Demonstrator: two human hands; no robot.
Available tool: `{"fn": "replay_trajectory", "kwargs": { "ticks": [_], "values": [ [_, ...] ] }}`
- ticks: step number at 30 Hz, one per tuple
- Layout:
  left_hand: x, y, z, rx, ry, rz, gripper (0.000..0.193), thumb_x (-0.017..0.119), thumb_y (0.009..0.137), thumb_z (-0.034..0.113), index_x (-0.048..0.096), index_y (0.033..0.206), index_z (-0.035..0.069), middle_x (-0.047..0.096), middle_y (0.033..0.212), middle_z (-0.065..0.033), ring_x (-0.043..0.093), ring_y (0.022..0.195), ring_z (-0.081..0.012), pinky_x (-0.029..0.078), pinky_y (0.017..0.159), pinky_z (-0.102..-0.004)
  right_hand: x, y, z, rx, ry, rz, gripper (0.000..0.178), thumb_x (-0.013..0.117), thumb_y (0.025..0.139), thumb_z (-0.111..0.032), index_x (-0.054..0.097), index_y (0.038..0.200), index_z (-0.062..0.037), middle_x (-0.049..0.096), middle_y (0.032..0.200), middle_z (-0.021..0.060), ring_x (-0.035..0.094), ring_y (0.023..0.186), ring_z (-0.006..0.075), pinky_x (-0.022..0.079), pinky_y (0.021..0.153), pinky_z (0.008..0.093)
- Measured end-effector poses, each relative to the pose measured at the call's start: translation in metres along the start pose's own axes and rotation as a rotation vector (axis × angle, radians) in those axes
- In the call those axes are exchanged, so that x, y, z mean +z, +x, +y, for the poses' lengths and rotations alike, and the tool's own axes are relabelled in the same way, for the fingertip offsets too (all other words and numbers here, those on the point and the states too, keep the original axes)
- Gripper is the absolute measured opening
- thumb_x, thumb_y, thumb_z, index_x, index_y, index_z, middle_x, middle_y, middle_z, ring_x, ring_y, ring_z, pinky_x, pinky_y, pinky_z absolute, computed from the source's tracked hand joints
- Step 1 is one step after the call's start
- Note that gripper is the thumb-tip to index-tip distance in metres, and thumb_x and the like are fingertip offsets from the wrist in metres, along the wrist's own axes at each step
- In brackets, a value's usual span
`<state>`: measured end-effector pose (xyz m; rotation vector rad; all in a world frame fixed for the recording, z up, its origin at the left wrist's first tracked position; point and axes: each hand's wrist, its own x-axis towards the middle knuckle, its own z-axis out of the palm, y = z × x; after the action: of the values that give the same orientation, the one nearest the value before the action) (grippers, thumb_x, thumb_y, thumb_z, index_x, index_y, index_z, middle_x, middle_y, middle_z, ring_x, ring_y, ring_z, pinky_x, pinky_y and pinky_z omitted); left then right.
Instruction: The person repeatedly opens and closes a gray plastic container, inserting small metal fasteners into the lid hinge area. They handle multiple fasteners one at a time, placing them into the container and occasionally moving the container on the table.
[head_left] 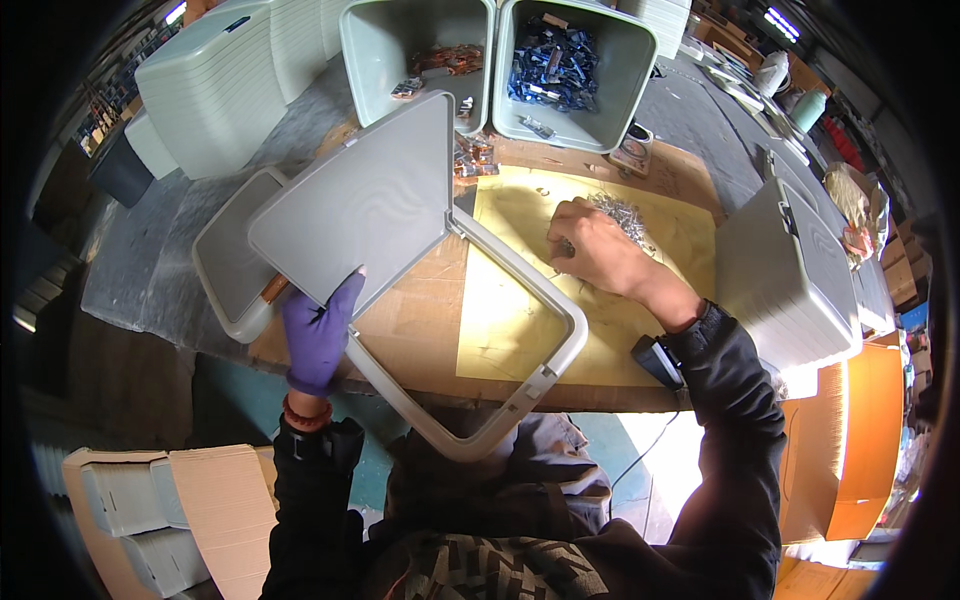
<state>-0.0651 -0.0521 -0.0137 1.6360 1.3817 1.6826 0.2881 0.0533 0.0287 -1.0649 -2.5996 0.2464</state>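
My left hand (pixel 320 335), in a purple glove, is closed on the near edge of a grey bin lid (pixel 375 190). The flap stands raised from its open rectangular frame (pixel 552 372), which overhangs the table's near edge toward my lap. Bare and curled, my right hand (pixel 600 250) is above a yellow sheet (pixel 510 345). Its fingers are pressed together; what they hold, if anything, is hidden. Just beyond it lies a pile of small shiny metal pieces (pixel 620 214). Another grey lid (pixel 228 250) rests left of the raised flap.
Two pale bins lie at the back: the left bin (pixel 405 30) holds orange-brown pieces, the right bin (pixel 590 128) blue ones. Stacked lids (pixel 765 270) stand at right, nested bins (pixel 220 110) at back left. A dark device (pixel 657 361) sits by my right sleeve; a cardboard box (pixel 225 510) stands lower left.
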Motion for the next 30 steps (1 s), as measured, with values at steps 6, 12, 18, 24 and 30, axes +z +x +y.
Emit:
{"fn": "replay_trajectory", "kwargs": {
  "ticks": [6, 12, 18, 24, 30],
  "values": [
    [0.003, -0.003, -0.002, 0.053, 0.061, -0.023, 0.016, 0.074, 0.094, 0.009, 0.075, 0.102, -0.005, 0.07, 0.079, -0.0053, 0.058, 0.069, -0.0071, 0.047, 0.063, -0.0265, -0.004, 0.027, -0.022, 0.254, 0.744, 0.139, 0.008, 0.074, 0.086, 0.001, 0.073, 0.094, -0.0013, 0.074, 0.085, 0.0047, 0.066, 0.071, 0.0084, 0.055, 0.067, 0.0263],
    [0.003, -0.004, -0.008, 0.067, 0.042, -0.023, 0.017, 0.074, 0.093, 0.009, 0.074, 0.104, -0.003, 0.072, 0.084, -0.0091, 0.063, 0.072, -0.0112, 0.05, 0.066, -0.0282, 0.029, 0.072, -0.05, 0.174, 0.904, 0.128, 0.015, 0.076, 0.088, 0.001, 0.075, 0.103, 0.0, 0.075, 0.092, 0.0021, 0.066, 0.077, 0.0056, 0.054, 0.068, 0.0217],
    [0.001, -0.002, -0.004, 0.105, 0.079, -0.041, 0.018, 0.075, 0.092, 0.01, 0.073, 0.104, -0.004, 0.071, 0.087, -0.0134, 0.067, 0.072, -0.0172, 0.052, 0.067, -0.0301, 0.041, 0.085, -0.047, -0.086, 0.269, 0.36, 0.008, 0.08, 0.086, -0.005, 0.077, 0.093, -0.0033, 0.074, 0.086, 0.0004, 0.061, 0.07, 0.0048, 0.051, 0.066, 0.0237],
    [0.001, -0.001, -0.001, 0.08, 0.089, -0.042, 0.018, 0.074, 0.092, 0.01, 0.073, 0.104, -0.004, 0.071, 0.088, -0.0148, 0.068, 0.071, -0.0198, 0.052, 0.067, -0.0316, 0.044, 0.079, -0.044, 0.253, 0.547, 0.195, 0.007, 0.081, 0.081, -0.006, 0.076, 0.084, -0.0047, 0.07, 0.087, 0.005, 0.06, 0.09, 0.0185, 0.051, 0.075, 0.0289],
    [0.002, -0.001, -0.001, 0.124, 0.101, -0.026, 0.018, 0.075, 0.092, 0.011, 0.073, 0.104, -0.003, 0.071, 0.088, -0.0157, 0.07, 0.072, -0.0219, 0.052, 0.067, -0.0323, 0.047, 0.079, -0.046, -0.284, -0.122, 0.47, 0.011, 0.08, 0.074, -0.006, 0.073, 0.083, -0.0066, 0.064, 0.087, 0.0037, 0.059, 0.087, 0.0239, 0.054, 0.071, 0.0333]
  ]
}}
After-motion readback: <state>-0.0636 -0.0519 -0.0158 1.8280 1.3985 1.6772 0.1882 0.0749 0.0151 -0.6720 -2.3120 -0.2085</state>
